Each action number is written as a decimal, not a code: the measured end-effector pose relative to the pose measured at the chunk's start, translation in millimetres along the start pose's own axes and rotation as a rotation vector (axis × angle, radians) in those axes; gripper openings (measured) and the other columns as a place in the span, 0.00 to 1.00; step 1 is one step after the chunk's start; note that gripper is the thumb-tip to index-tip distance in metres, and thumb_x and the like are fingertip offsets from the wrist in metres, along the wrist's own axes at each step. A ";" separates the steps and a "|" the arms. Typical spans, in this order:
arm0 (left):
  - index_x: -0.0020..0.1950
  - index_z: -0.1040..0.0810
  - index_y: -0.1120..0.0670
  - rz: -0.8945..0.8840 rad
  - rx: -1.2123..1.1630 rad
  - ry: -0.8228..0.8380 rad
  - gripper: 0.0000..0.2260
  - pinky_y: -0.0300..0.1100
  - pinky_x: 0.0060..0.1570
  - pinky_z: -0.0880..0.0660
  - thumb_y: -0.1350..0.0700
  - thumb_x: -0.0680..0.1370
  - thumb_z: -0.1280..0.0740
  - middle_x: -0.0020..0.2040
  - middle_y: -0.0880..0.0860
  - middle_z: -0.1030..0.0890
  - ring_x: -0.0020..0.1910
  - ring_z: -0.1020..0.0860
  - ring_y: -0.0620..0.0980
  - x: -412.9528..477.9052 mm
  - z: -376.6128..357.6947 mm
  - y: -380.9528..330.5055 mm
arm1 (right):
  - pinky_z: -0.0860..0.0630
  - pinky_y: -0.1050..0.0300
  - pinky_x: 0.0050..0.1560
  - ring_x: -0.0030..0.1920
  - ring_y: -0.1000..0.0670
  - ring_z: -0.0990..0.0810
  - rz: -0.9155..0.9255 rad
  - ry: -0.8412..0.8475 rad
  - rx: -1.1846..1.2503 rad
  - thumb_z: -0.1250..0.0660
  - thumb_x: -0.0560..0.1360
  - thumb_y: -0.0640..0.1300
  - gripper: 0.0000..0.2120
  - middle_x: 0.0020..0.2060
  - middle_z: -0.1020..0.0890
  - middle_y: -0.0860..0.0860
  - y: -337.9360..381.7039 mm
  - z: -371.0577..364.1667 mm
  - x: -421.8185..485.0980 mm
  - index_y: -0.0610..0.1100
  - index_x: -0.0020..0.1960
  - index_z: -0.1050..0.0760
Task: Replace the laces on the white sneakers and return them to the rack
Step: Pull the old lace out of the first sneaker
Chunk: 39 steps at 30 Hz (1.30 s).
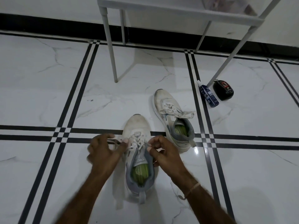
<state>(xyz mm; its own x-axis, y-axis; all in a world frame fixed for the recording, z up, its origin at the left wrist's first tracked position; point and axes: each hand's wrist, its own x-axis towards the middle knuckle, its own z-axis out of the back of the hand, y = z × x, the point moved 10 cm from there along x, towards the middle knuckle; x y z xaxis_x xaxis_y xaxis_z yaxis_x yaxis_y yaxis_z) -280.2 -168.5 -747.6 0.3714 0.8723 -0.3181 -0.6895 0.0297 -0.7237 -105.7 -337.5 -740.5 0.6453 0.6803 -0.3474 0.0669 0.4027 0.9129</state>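
The near white sneaker [137, 125] is sitting on the marble floor [48, 94], toe pointing away. The left hand [103, 152] is pinching one end of its lace [137, 142], and the right hand [163, 152] is pinching the other beside the tongue. The second sneaker [163, 102] (laced, ends loose) is lying just beyond, near the rack [178, 12].

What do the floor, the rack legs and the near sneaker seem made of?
The floor looks like polished marble or marble-look tile: grey veins, glare. The rack legs seem painted metal tube, matte grey. The near sneaker looks like white mesh fabric, scuffed.
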 end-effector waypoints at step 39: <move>0.48 0.18 0.64 0.112 -0.468 0.493 0.05 0.43 0.41 0.19 0.64 0.75 0.26 0.37 0.58 0.18 0.36 0.21 0.52 -23.6 -39.0 -6.6 | 0.23 0.56 0.43 0.40 0.54 0.19 0.231 0.205 -0.370 0.24 0.73 0.47 0.08 0.41 0.16 0.52 33.7 -33.0 19.5 0.46 0.46 0.21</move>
<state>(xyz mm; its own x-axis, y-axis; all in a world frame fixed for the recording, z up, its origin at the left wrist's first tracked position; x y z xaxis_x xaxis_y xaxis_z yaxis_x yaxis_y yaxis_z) -260.1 -208.4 -759.2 0.6294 0.5308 -0.5675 -0.4404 -0.3581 -0.8233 -116.0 -290.4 -723.6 0.4460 0.8692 -0.2135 -0.3597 0.3925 0.8465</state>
